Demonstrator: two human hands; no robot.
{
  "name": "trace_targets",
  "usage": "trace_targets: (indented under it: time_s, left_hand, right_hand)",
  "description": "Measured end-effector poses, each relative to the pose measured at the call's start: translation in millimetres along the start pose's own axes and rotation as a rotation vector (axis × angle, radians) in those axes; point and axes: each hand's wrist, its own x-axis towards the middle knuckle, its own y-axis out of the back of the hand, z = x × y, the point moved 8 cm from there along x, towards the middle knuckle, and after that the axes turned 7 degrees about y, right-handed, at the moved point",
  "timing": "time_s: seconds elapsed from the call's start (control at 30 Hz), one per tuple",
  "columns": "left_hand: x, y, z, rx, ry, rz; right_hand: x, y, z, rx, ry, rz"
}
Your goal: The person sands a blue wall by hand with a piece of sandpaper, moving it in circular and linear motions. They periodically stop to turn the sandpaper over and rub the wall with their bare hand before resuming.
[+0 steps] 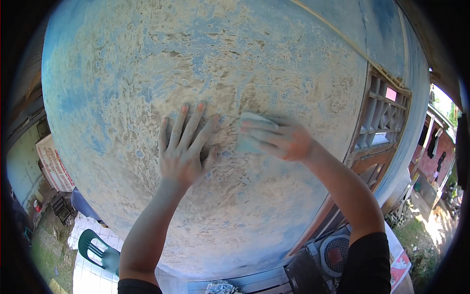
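Note:
A large wall [196,63] with worn blue and beige paint fills most of the view. My left hand [185,147] lies flat against its middle, fingers spread and dusty, holding nothing. Just to the right, my right hand [279,137] presses a pale bluish-green sheet or pad [250,142] to the surface. That hand is slightly blurred, and its fingers lie over the pad, whose exact material I cannot make out.
A wooden-framed window [379,115] is set in the wall at right. Below stand a green plastic chair [98,250], a round speaker or fan [336,255] and a crumpled plastic bag [221,287]. A printed box [53,164] is at far left.

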Motion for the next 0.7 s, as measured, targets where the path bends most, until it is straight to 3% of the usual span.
trace_targets:
  time_s: [0.03,0.1,0.23,0.3,0.4,0.43,0.53,0.57,0.63,0.7]
  left_hand:
    - [-0.5,0.1,-0.3,0.006,-0.007,-0.006]
    - [0.8,0.8,-0.2,0.030,-0.016,-0.009]
    - [3.7,1.8,2.6,0.029,-0.058,-0.013]
    - [6.9,2.5,2.6,0.025,-0.066,-0.024]
    - [5.9,3.1,5.0,0.021,-0.085,-0.029]
    - [5.6,2.7,4.7,0.029,-0.083,-0.031]
    - [4.4,2.4,4.2,0.033,-0.098,-0.027]
    - [3.6,1.7,3.7,0.028,-0.102,-0.022]
    - [1.1,1.2,2.5,0.003,-0.098,-0.008]
    - [1.0,1.0,1.9,-0.006,-0.084,-0.011]
  right_hand:
    - [-1.7,5.9,14.1,0.008,0.006,0.022]
    - [-15.5,19.7,55.5,-0.108,-0.302,0.076]
    - [-11.5,5.0,22.0,-0.047,-0.272,0.124]
    - [-5.9,0.5,5.3,0.040,-0.099,0.009]
    - [-9.8,10.9,49.4,-0.060,-0.147,0.069]
    - [-17.0,21.7,69.4,-0.043,-0.280,0.098]
    - [-14.7,24.0,57.3,-0.087,-0.372,0.247]
    - [-19.6,16.6,40.0,-0.095,-0.373,0.244]
    - [-16.8,-13.1,-12.1,-0.004,-0.107,0.026]
    - [-16.1,-3.4,-11.9,0.063,-0.041,-0.015]
